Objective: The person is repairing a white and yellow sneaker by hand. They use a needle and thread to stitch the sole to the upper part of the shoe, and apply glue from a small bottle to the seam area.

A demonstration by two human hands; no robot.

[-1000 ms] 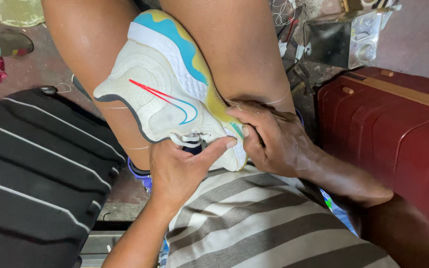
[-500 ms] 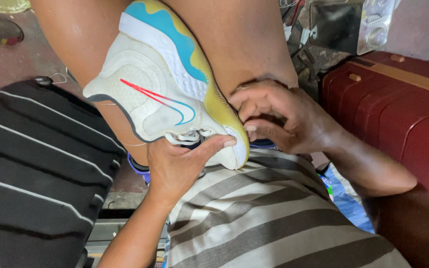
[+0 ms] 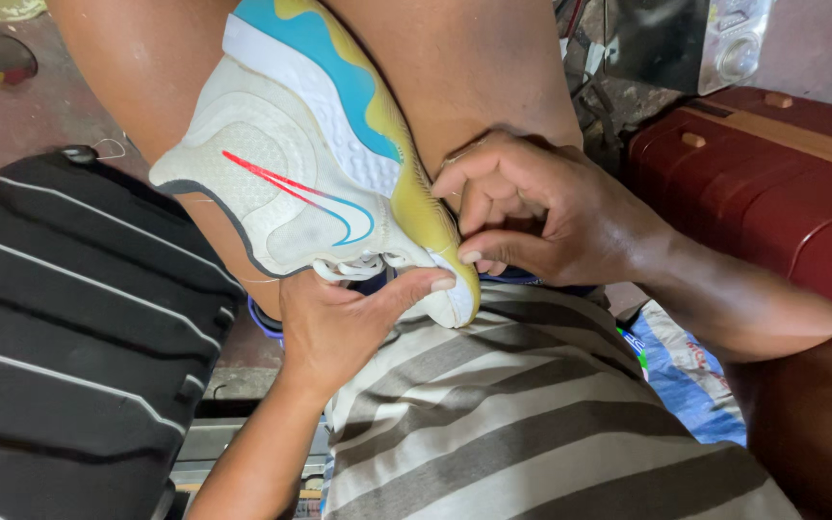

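A white sneaker with a blue and yellow sole and a red stripe lies wedged between my bare knees, toe toward my body. My left hand grips its toe from below, thumb pressed along the front edge. My right hand rests against the yellow sole edge at the toe, thumb and forefinger pinched together there. What the fingers pinch is too small to tell. White laces show just above my left hand.
A black bag with white stripes lies at the left. A dark red suitcase stands at the right. My striped shirt fills the lower middle. Blue printed plastic lies by the suitcase. Clutter sits at the top edge.
The right hand has lifted off the toe and curled its fingers into a pinch at the sole edge. The view has closed in on the shoe. The left hand keeps its grip.
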